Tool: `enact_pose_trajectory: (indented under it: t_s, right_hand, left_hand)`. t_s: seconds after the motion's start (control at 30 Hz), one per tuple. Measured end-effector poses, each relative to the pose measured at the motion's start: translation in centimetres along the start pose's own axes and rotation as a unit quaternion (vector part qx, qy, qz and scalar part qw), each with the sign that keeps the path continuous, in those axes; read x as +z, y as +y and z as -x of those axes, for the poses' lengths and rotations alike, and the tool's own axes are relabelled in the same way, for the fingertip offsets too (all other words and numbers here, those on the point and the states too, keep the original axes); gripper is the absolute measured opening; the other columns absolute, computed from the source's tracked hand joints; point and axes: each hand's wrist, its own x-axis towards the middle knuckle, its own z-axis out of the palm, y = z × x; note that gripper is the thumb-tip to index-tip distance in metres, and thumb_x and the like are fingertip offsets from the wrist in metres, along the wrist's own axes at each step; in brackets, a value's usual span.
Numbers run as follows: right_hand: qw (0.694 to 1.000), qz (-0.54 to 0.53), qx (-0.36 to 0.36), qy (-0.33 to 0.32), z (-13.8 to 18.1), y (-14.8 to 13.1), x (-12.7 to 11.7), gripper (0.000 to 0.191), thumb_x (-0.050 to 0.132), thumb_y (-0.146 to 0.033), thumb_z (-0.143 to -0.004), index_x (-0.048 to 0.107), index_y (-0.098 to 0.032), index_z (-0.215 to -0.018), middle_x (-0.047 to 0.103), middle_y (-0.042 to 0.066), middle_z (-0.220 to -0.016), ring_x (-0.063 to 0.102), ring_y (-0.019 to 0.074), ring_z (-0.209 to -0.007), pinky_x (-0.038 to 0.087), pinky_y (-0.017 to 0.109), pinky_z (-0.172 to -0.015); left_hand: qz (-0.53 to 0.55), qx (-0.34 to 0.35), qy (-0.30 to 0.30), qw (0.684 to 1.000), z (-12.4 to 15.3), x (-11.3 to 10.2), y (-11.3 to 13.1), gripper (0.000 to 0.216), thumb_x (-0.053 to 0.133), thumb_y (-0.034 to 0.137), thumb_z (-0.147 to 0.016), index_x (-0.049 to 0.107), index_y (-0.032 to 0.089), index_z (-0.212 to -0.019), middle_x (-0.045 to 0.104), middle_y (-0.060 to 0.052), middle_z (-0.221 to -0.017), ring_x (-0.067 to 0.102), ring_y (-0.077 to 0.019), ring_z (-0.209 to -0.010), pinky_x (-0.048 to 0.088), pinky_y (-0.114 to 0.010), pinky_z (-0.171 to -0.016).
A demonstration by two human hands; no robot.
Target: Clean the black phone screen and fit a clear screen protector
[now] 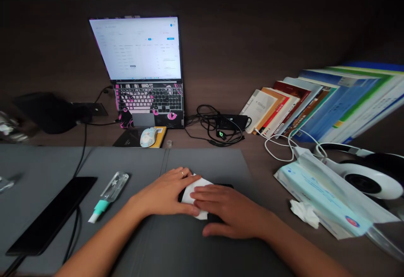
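Both of my hands rest on a grey desk mat [205,159] over a small black flat object [224,187], perhaps a phone, mostly hidden. My right hand [225,209] lies flat with fingers pressed on a white tissue [196,189] covering that object. My left hand [167,193], with a ring on one finger, lies on the object's left end with fingers curved down against it and the tissue.
A clear spray bottle [110,195] with a teal end and a black tablet [52,216] lie to the left. An open laptop [139,50], mouse [147,136], cables [217,130], leaning books [315,104], tissue pack [318,197], crumpled tissue [304,213] and headphones [369,176] surround the mat.
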Motion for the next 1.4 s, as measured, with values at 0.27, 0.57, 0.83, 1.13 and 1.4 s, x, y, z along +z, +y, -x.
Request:
enact_pose_trajectory:
  t_s: [0.27, 0.57, 0.83, 1.13, 1.4]
  right_hand:
    - [0.997, 0.056, 0.03, 0.044, -0.22, -0.03, -0.21, 0.021, 0.05, -0.026, -0.103, 0.069, -0.018, -0.101, 0.071, 0.008, -0.108, 0.062, 0.0203, -0.103, 0.048, 0.038, -0.097]
    - [0.996, 0.064, 0.026, 0.051, -0.1, 0.38, -0.08, 0.015, 0.053, -0.022, -0.098, 0.065, -0.018, -0.107, 0.065, 0.009, -0.109, 0.059, 0.0217, -0.104, 0.047, 0.04, -0.098]
    - [0.996, 0.063, 0.034, 0.051, 0.01, 0.52, -0.4, 0.013, 0.053, -0.022, -0.098, 0.065, -0.019, -0.101, 0.065, 0.007, -0.104, 0.058, 0.0206, -0.098, 0.047, 0.037, -0.093]
    - [0.997, 0.047, 0.041, 0.05, 0.16, 0.57, -0.65, 0.013, 0.052, -0.022, -0.099, 0.064, -0.019, -0.093, 0.064, 0.006, -0.098, 0.057, 0.0195, -0.092, 0.047, 0.036, -0.089]
    - [0.996, 0.057, 0.05, 0.05, 0.28, 0.85, -0.79, 0.011, 0.053, -0.019, -0.098, 0.063, -0.018, -0.093, 0.063, 0.006, -0.097, 0.055, 0.0185, -0.089, 0.045, 0.034, -0.086]
  left_hand:
    - [-0.01, -0.012, 0.002, 1.0, -0.09, -0.27, -0.02, 0.055, 0.049, 0.057, -0.101, 0.051, 0.025, -0.146, 0.06, -0.009, -0.113, 0.059, -0.0265, -0.104, 0.049, -0.042, -0.093]
    - [-0.015, 0.003, 0.001, 1.0, -0.14, -0.37, 0.1, 0.042, 0.047, 0.047, -0.105, 0.059, 0.024, -0.138, 0.062, -0.008, -0.114, 0.059, -0.0251, -0.107, 0.047, -0.042, -0.098]
    - [-0.019, 0.003, 0.003, 1.0, -0.21, -0.4, 0.21, 0.034, 0.047, 0.032, -0.103, 0.06, 0.024, -0.133, 0.062, -0.007, -0.111, 0.059, -0.0244, -0.104, 0.047, -0.043, -0.097]
    - [-0.03, 0.002, -0.01, 0.999, -0.13, -0.32, 0.09, 0.036, 0.049, 0.027, -0.1, 0.058, 0.022, -0.135, 0.059, -0.008, -0.113, 0.058, -0.0255, -0.105, 0.048, -0.046, -0.097]
    - [-0.018, -0.004, -0.016, 1.0, -0.2, -0.46, 0.12, 0.035, 0.05, 0.027, -0.101, 0.059, 0.022, -0.134, 0.059, -0.008, -0.115, 0.058, -0.0253, -0.108, 0.047, -0.045, -0.099]
